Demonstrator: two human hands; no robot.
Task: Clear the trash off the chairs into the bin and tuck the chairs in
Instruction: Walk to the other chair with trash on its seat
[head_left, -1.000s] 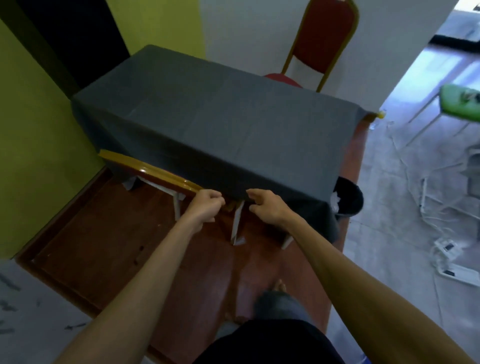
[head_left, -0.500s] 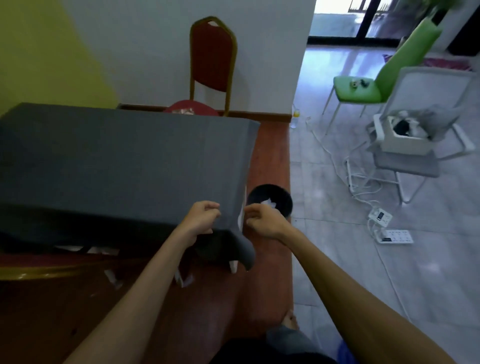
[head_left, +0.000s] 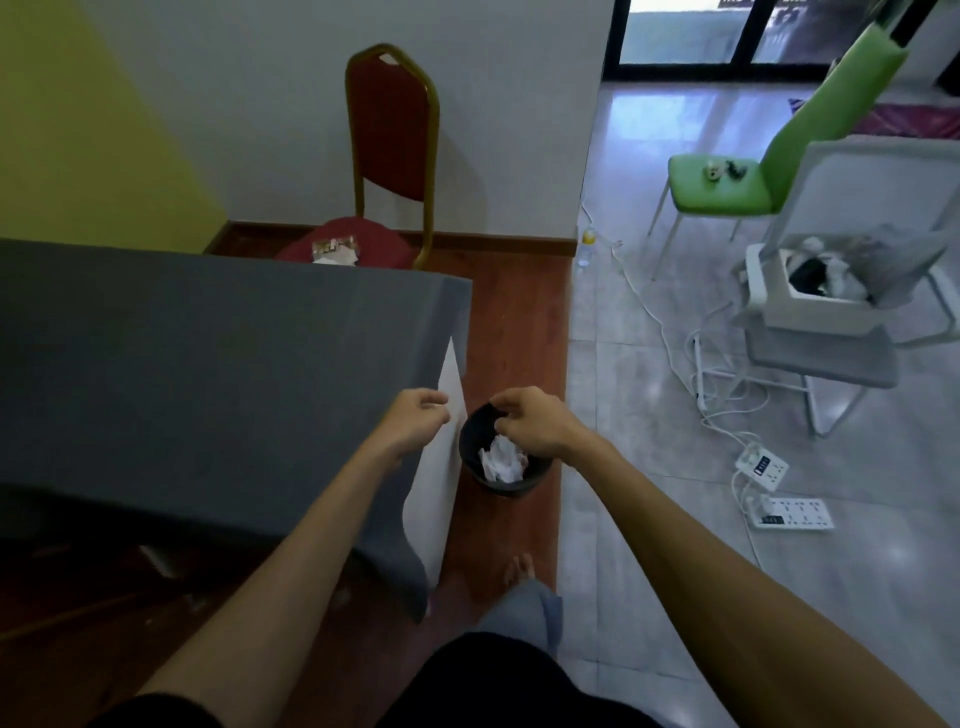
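Note:
A red chair with a gold frame (head_left: 392, 150) stands at the far side of the table, pulled out, with crumpled trash (head_left: 335, 251) on its seat. A small black bin (head_left: 530, 475) sits on the floor by the table's right end with white crumpled paper (head_left: 501, 460) inside. My left hand (head_left: 413, 423) hovers over the table's near right corner, fingers loosely curled, holding nothing. My right hand (head_left: 530, 423) is in front of the bin, fingers apart and empty. The near chair is under the table, mostly out of view.
The table (head_left: 208, 364) wears a grey cloth that hangs at the corner. To the right stand a green chair (head_left: 727, 187) and a grey chair carrying a white box (head_left: 810, 301). Power strips (head_left: 789, 514) and cables lie on the tiled floor.
My view has swung right, from the near chair's back to the table's right end. Both hands let go of the chair back and now float free near the bin.

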